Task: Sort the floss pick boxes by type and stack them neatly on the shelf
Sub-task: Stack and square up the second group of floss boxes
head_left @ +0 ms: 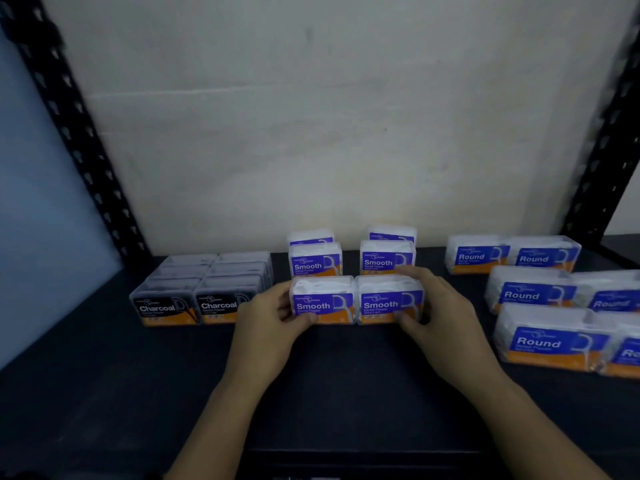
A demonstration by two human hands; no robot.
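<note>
Charcoal boxes [201, 292] are sitting in a tight block on the shelf [346, 375], left of the front Smooth pair [356, 299], apparently already sorted. The left hand [273, 317] and right hand [440, 306] are clamping the pair's outer ends, likely squeezing them flush before the rear Smooth boxes [315, 263]. Right of the pair, Round boxes [540, 299] are lying unevenly.

At frame center, the left hand [273, 313] grips the left Smooth box [323, 301] and the right hand [440, 306] grips the right Smooth box [391, 299]. The two boxes touch side by side on the dark shelf [346, 375]. Charcoal boxes [201, 292] sit center left, Round boxes [540, 296] at right, and further Smooth boxes [349, 261] just behind.
</note>
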